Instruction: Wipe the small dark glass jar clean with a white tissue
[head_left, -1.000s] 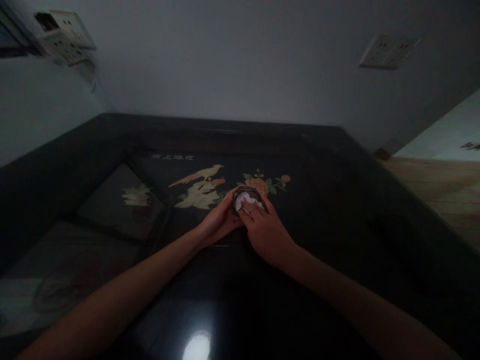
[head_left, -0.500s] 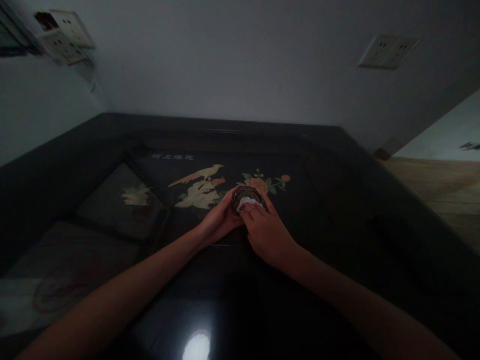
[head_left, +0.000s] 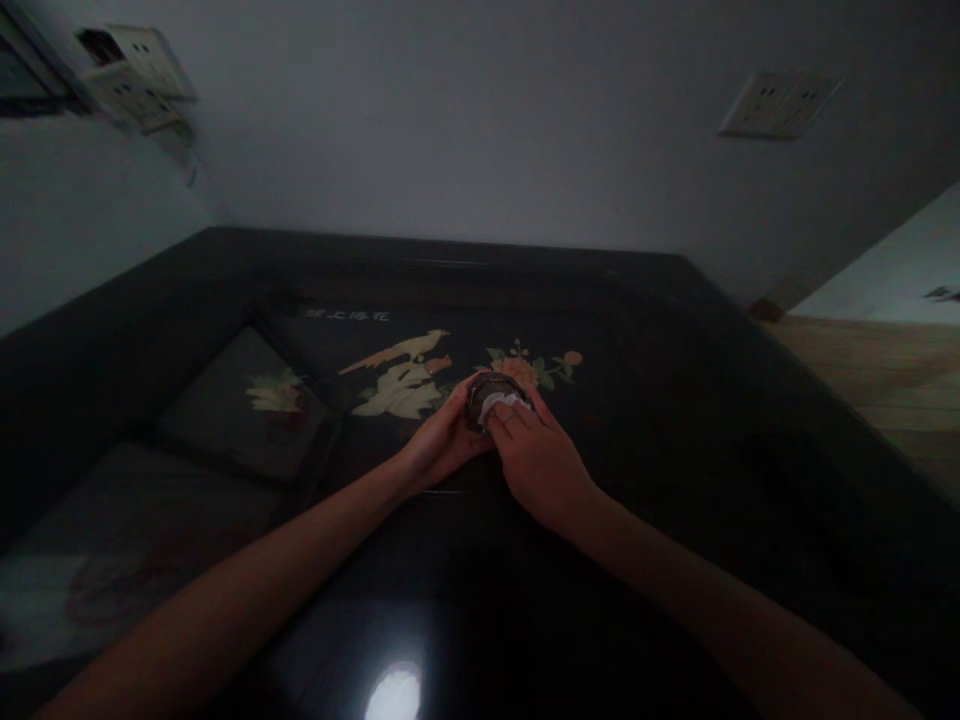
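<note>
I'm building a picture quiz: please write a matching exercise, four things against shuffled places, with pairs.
1. Bare left hand
2. Crumpled white wad
3. Pale long-tailed bird design
4. Light brown floor

A. At the picture's right
B. Under the right hand
C. On the glossy black tabletop, left of the pinkish flower design
D. Around the left side of the dark round object

Pairs: 1D, 2B, 3C, 4A
</note>
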